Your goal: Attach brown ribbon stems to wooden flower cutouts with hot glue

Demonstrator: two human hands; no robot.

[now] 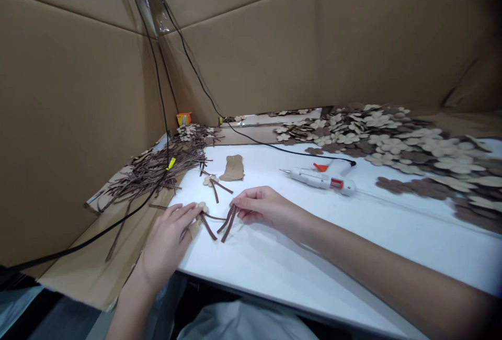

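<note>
My left hand (172,230) lies at the table's left edge, its fingertips pressed on a small cream flower (202,207) with two brown strips (208,226) spreading from it. To its right, my right hand (257,205) pinches the upper ends of a pair of brown strips (229,223), which hang down from the fingertips. Just beyond the hands, another cream flower (210,179) with two brown strips rests on the white table (298,267). Whether my right fingers also cover a flower cannot be seen.
A white glue gun (314,178) lies right of centre. Many cream and brown flowers (388,144) are heaped at the back right. Brown strips (157,170) pile up at the left on cardboard, crossed by a black cable (113,230). A brown scrap (234,168) lies mid-table.
</note>
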